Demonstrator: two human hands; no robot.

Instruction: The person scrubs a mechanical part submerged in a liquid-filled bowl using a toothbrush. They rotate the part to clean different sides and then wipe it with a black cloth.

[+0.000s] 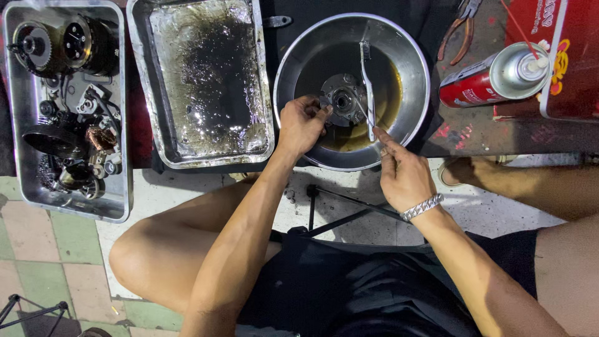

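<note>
Containers first: three metal ones side by side. Round steel basin [409,59] holds a shallow pool of dirty brownish fluid [387,93] and one round metal engine part [342,98] with a central hole, sitting about mid-basin. Left hand [301,125] pinches that part at its near-left edge, fingertips pressed on the rim. Right hand [404,175] pinches the handle end of a white toothbrush [367,87], thumb and forefinger closed on it; brush runs up across the part's right side, bristle head toward the basin's far wall. A thin metal pick or wire seems to run from the same hand to the part's centre, too thin to be sure. Middle container: one rectangular metal tray [265,75], only oily black residue and a wet film in it. Left container: one rectangular metal tray [118,125] packed with dirty engine parts [68,93]: two large round geared or drum-like pieces at the far end, a copper-wound coil lower down, plus small bits I can't count. Outside the containers: one red spray can [474,84] lying on its side right of the basin, silver cap with red straw; one pair of pliers [458,28] above it; red box [571,56] at far right. One silver chain bracelet [422,206] on the right wrist.
</note>
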